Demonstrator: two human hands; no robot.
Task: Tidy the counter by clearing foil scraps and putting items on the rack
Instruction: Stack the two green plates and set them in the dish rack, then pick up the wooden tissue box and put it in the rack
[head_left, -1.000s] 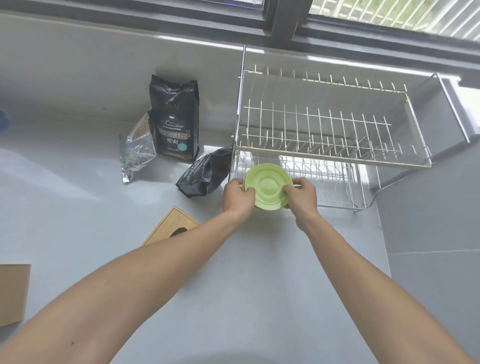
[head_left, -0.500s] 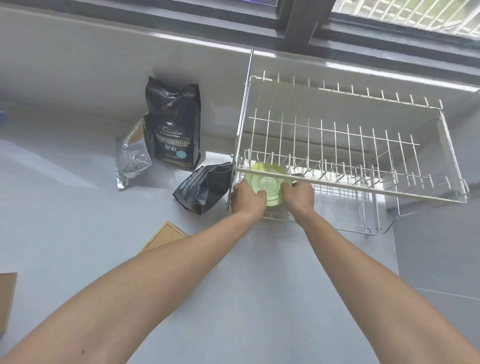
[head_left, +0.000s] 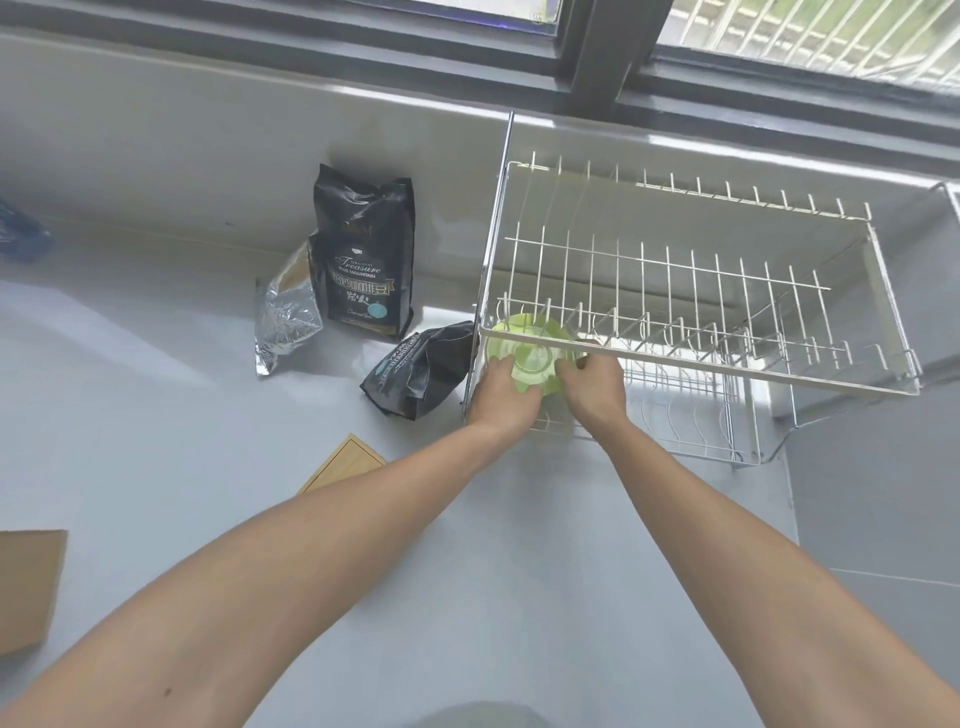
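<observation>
A rack (head_left: 696, 291) stands at the counter's (head_left: 156, 415) back right corner, under the window (head_left: 597, 62). Both hands (head_left: 506, 395) (head_left: 592, 387) hold a plate (head_left: 530, 353) at the rack's front left corner, beneath the upper tier. Left of the rack lies a bag (head_left: 415, 371); behind it another bag (head_left: 366, 254) stands upright, a foil pouch (head_left: 285, 317) touching its left side. Boards (head_left: 340, 465) (head_left: 28, 587) lie nearer the counter's front left.

Light source: daylight through the dark-framed window (head_left: 597, 57).
Glare: pale band along the grey sill ledge (head_left: 415, 106).
Edges: wide-angle bending.
Focus: mildly soft throughout.
</observation>
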